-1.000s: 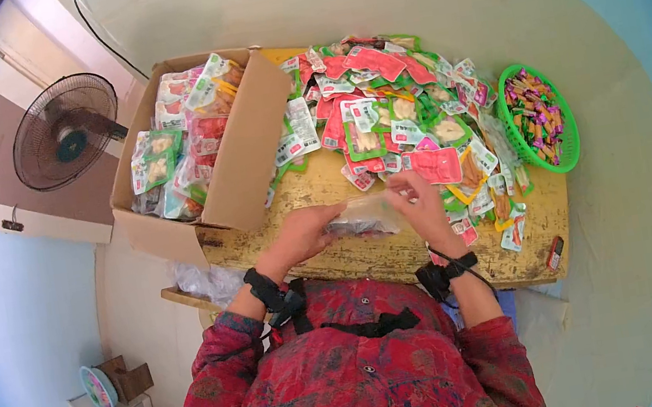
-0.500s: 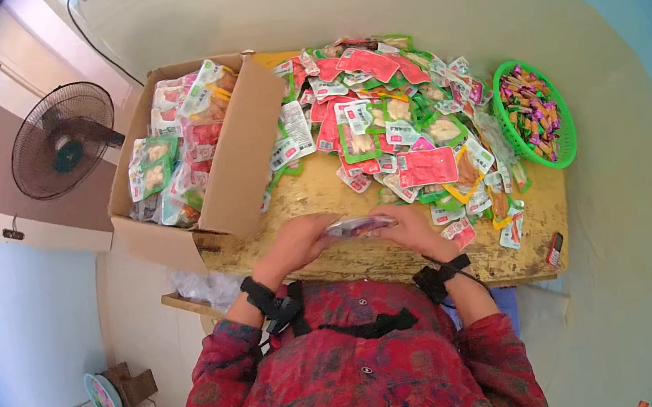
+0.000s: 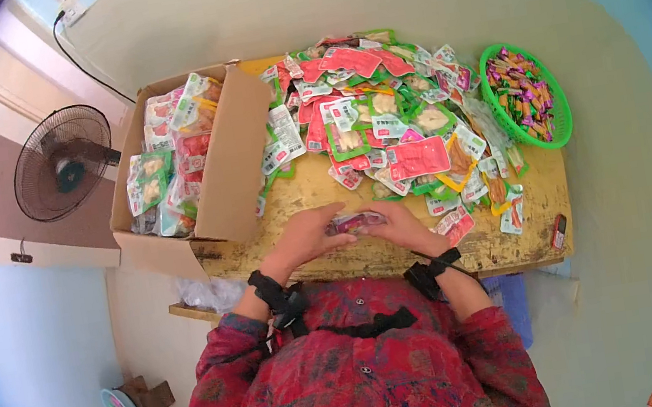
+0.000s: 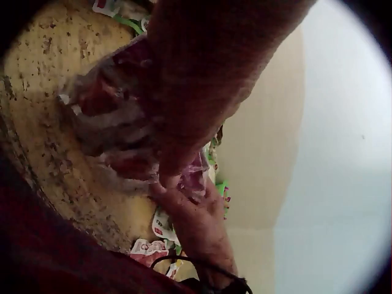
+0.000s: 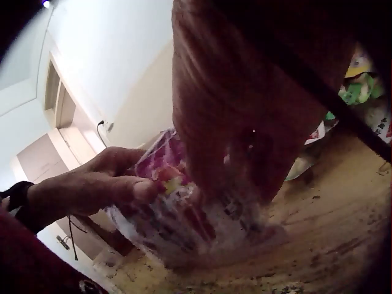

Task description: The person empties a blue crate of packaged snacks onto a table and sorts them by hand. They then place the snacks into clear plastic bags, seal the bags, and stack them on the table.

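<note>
Change: both hands have drawn closer together since a second ago, bunching the bag.
Head: left hand point(image 3: 310, 235) and right hand point(image 3: 397, 226) grip a clear bag point(image 3: 354, 221) at the surface's point(image 3: 315, 188) near edge; box point(image 3: 233, 175), packets point(image 3: 389, 118), basket point(image 3: 557, 114) beyond.
Left wrist: bag point(image 4: 116, 128) crumpled against the surface, red contents.
Right wrist: left thumb point(image 5: 131, 187) pinching the bag point(image 5: 190, 223).
</note>
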